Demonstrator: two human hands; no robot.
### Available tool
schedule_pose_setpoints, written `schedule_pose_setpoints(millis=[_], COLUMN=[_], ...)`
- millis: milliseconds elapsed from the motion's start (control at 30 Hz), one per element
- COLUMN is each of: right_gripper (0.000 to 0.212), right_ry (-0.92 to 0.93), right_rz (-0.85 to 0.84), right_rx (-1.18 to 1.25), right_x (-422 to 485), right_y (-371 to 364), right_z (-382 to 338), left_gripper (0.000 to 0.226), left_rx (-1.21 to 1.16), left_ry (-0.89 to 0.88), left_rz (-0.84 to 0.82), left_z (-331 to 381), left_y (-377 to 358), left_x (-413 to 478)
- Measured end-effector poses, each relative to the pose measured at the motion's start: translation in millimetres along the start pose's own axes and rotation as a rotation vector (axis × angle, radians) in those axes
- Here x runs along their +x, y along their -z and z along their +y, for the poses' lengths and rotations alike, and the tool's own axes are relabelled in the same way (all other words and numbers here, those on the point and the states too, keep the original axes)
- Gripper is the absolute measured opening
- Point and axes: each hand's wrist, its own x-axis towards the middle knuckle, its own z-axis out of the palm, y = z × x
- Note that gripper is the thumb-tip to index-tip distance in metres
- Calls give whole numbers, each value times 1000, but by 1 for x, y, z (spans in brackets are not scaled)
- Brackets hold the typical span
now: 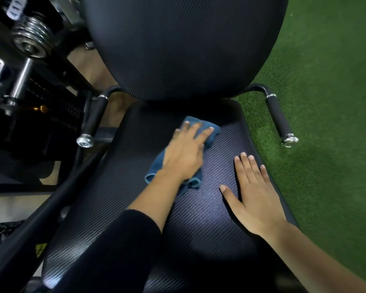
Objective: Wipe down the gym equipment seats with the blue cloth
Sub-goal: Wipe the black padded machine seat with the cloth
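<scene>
Under the left hand [185, 153], the one blue cloth [212, 133] lies bunched on the seat [199, 218], pressed down by straight, spread fingers. Just right of it, the right hand [256, 199] rests flat and open on bare padding. Beyond the fingertips rises one backrest [184, 45]. Two handles flank the hands: left handle [95, 117], right handle [278, 117].
</scene>
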Motion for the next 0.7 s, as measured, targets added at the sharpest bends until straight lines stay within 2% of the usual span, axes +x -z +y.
schedule_pose_setpoints(millis=[200, 300, 367, 433, 567, 633, 700], right_gripper=[87, 87, 88, 90, 95, 93, 90], right_ry=[-6, -3, 0, -4, -31, -35, -22], right_rz=[9, 8, 1, -11, -32, -27, -18], right_rx=[6, -7, -10, -11, -35, -54, -63], right_x=[3, 3, 5, 11, 38, 52, 58], right_y=[0, -1, 0, 1, 4, 3, 2], right_z=[-2, -3, -3, -4, -7, -7, -3], left_gripper=[49, 50, 52, 53, 53, 50, 49], left_rx=[69, 81, 75, 64, 40, 24, 24], left_ry=[432, 653, 704, 610, 231, 81, 7], left_rz=[120, 150, 148, 126, 68, 31, 24], left_z=[-106, -100, -78, -51, 12, 21, 10], left_y=[22, 21, 17, 9, -7, -8, -3], left_x=[9, 10, 17, 24, 19, 11, 5])
